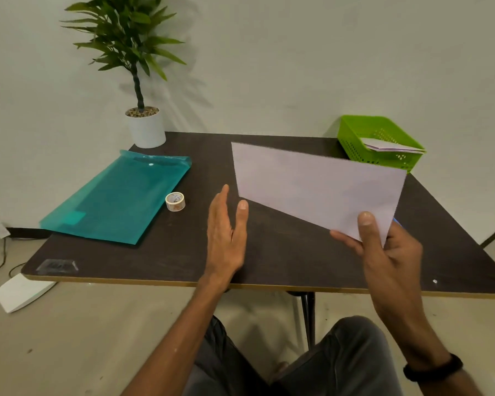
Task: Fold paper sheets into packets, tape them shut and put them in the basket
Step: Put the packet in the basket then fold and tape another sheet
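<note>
Paper sheet (312, 184): pale lilac-white, held up off the table and tilted, its far edge toward the basket. It looks flat, with no crease or tape showing; whether it is already folded double cannot be told.

Right hand (380, 247): pinches the sheet's near right corner, thumb on top and fingers beneath.

Left hand (226, 235): spread, fingers straight, edge-on over the table just left of the sheet's near corner; holds nothing, not touching the paper.

Table (155, 258): dark wood top with a light edge band.

Tape roll (175, 201): small, standing on the table left of the left hand, beside the folder.

Folder (117, 198): teal translucent plastic, lying flat at the table's left side.

Basket (355, 141): green plastic mesh, far right corner of the table. Packets (392, 147), pale folded paper, already lie inside, several by the look of the layered edges.

Plant (137, 67): in a white pot at the far left corner.

Progress, as judged: some packets are finished and deposited. This sheet appears to be at the start of its round, with folding, taping and placing in the basket all left to do.
</note>
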Demonstrator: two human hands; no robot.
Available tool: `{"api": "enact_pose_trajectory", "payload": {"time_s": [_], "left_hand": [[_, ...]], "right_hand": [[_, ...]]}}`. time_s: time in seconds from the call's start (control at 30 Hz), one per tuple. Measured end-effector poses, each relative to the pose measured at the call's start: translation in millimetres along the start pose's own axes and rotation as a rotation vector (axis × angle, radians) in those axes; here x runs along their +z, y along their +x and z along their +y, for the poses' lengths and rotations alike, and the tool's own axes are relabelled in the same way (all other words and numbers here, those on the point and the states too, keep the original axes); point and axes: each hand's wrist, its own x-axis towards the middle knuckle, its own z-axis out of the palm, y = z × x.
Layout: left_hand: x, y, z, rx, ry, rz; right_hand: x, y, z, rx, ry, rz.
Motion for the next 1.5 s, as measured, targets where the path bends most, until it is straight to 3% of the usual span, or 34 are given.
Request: {"api": "enact_pose_trajectory", "payload": {"time_s": [0.17,0.33,0.77,1.2,1.37,1.5], "left_hand": [[-2,-3,7,0.046,-0.123,0.117],[-7,-5,6,0.108,-0.118,0.309],[-4,3,-3,-0.013,0.029,0.255],[-3,9,-5,-0.108,0.131,0.085],[4,7,-4,0.021,0.405,0.057],[12,-3,-8,0.299,0.664,-0.017]], "right_hand": [[-1,20,11,0.227,0.223,0.047],[-2,35,33,0.366,0.266,0.018],[5,61,69,0.398,-0.124,-0.026],[10,49,87,0.216,-1.058,-0.120],[13,46,91,0.100,-1.165,-0.282],[16,46,95,0.071,-1.227,-0.396]]}}
